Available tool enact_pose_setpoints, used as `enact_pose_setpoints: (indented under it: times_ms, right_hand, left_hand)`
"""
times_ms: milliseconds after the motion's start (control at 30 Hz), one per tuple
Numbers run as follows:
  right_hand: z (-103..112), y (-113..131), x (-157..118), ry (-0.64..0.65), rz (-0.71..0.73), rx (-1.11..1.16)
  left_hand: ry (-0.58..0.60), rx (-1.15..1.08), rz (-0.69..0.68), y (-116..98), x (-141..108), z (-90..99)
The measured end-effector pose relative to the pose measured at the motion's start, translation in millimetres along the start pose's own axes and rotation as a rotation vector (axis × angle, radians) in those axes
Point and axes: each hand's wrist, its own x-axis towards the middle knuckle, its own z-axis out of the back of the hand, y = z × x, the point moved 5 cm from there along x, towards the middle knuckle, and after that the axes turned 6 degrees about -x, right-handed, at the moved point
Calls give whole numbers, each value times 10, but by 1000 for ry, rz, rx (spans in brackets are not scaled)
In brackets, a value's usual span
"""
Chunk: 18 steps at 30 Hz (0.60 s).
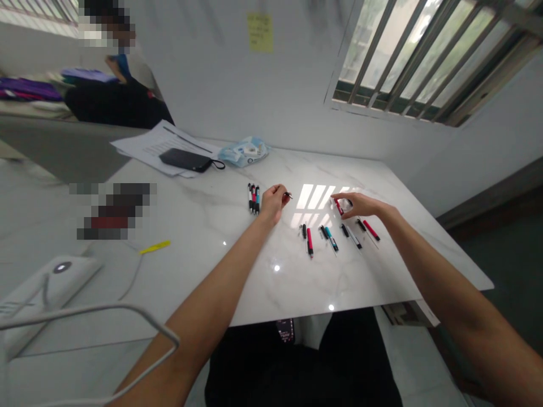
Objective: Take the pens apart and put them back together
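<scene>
My left hand [275, 203] is closed on a small black pen part [288, 195], whose narrow end sticks out past the fingertips. Just left of it, several assembled pens [253, 199] with black, red and blue barrels lie side by side. My right hand [358, 206] has thumb and forefinger at the two ends of a red pen barrel [338, 207]. Nearer to me lie groups of separated pen parts: a red barrel [310, 242], a blue barrel [331, 239], a silver-grey barrel [353, 237] and another red barrel [371, 230], with black pieces and thin refills beside them.
Papers [148, 144], a black case [186, 160] and a blue packet [244, 151] lie at the back left. A yellow strip [155, 247], a white device [51, 288] and a grey cable [119, 307] are at left. Another person [114, 102] sits beyond the partition.
</scene>
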Motion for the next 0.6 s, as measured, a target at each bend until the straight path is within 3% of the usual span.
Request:
enact_pose_setpoints:
  times_ms: [100, 167, 300, 400, 467, 600]
  right_hand:
    - [98, 12, -55, -58, -16, -62]
    - [219, 117, -105, -201, -11, -83]
    - [313, 690, -167, -504, 112, 17]
    - [163, 1209, -100, -532, 266, 95]
    - [33, 1419, -43, -519, 333, 122]
    - [-139, 1423, -27, -525, 296, 143]
  left_hand:
    - [11, 49, 42, 14, -27, -17]
    - [26, 106, 46, 31, -51, -38]
    - [149, 230, 1, 98, -133, -153]
    - [209, 261, 0, 177, -211, -228]
    - [209, 248, 27, 220, -251, -250]
    - [237, 244, 71, 263, -296, -277]
